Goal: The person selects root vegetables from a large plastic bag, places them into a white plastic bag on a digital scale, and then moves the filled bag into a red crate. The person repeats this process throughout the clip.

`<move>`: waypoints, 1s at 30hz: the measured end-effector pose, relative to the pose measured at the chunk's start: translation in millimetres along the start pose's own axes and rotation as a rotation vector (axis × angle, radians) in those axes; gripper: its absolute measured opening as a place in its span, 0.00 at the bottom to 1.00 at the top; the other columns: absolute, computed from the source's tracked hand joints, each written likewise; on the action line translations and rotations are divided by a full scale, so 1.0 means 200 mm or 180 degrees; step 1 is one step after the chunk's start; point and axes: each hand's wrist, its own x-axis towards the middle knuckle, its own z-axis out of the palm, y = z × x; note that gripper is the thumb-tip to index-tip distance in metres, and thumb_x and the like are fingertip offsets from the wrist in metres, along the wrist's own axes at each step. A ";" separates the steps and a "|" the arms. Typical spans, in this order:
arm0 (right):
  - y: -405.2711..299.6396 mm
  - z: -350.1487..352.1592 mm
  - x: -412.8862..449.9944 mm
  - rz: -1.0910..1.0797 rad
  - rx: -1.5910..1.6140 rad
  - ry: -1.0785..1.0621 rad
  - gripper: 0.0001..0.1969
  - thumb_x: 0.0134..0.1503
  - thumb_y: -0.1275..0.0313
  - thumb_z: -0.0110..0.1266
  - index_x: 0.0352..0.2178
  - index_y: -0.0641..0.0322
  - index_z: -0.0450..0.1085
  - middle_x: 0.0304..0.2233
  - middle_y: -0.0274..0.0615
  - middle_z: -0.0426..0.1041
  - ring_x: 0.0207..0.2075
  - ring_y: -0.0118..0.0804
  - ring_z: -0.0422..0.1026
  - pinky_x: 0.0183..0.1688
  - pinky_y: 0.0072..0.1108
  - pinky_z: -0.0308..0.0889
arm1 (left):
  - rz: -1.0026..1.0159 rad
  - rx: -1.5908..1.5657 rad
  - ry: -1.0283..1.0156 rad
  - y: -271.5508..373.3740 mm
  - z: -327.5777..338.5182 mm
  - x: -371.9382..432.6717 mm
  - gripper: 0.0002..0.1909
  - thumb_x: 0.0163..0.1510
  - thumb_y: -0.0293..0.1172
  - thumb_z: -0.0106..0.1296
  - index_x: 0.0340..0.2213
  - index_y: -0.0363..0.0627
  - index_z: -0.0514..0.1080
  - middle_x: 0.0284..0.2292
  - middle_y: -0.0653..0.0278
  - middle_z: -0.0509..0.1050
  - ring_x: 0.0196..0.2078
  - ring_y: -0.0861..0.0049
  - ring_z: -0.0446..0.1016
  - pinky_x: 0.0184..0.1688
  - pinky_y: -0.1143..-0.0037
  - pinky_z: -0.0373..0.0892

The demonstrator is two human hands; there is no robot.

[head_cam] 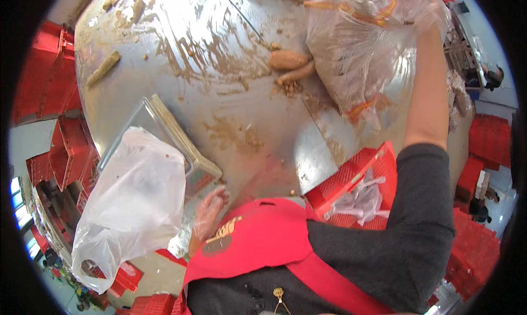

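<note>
My right arm reaches to the far right, where my right hand [430, 16], blurred and seemingly in a clear plastic glove, grips the edge of a large clear plastic bag [354, 51] with orange and yellow bands. Beside that bag lie sweet potatoes [289, 60] on the metal table. My left hand [210, 210], in a thin clear glove, is low before my red apron [259, 237], near the front corner of a weighing scale [204, 173]. Its fingers are a little curled, and nothing shows in them. On the scale rests a white plastic carrier bag [142, 183], its contents hidden.
A red plastic crate [350, 183] holding crumpled bags [362, 199] stands near my right elbow. Mud streaks the metal tabletop [247, 101]. One long root [103, 69] lies at left, and several more roots [138, 8] lie at the far left. Stacked red crates [49, 76] flank the table.
</note>
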 end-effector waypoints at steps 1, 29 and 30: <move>-0.02 -0.01 0.00 -0.0027 0.0034 0.0000 0.11 0.61 0.66 0.49 0.33 0.66 0.69 0.32 0.51 0.73 0.36 0.39 0.74 0.37 0.31 0.72 | 0.0088 -0.0025 0.0023 -0.01 -0.01 -0.01 0.26 0.65 0.44 0.50 0.58 0.42 0.67 0.48 0.60 0.75 0.49 0.74 0.73 0.54 0.73 0.65; -1.25 -0.16 -1.54 0.0252 0.2792 -0.2556 0.30 0.56 0.63 0.55 0.56 0.71 0.62 0.42 0.64 0.74 0.47 0.59 0.73 0.56 0.40 0.65 | 0.0281 0.0660 -0.0463 -0.03 0.08 0.13 0.25 0.64 0.33 0.51 0.59 0.38 0.64 0.51 0.55 0.72 0.53 0.68 0.71 0.59 0.69 0.65; -1.22 -0.21 -1.59 0.0197 0.2567 -0.2531 0.31 0.55 0.62 0.57 0.56 0.72 0.61 0.42 0.63 0.74 0.46 0.59 0.74 0.54 0.39 0.67 | 0.0305 0.0820 -0.0508 -0.03 0.09 0.14 0.25 0.64 0.34 0.51 0.60 0.38 0.63 0.51 0.55 0.72 0.52 0.69 0.72 0.58 0.70 0.65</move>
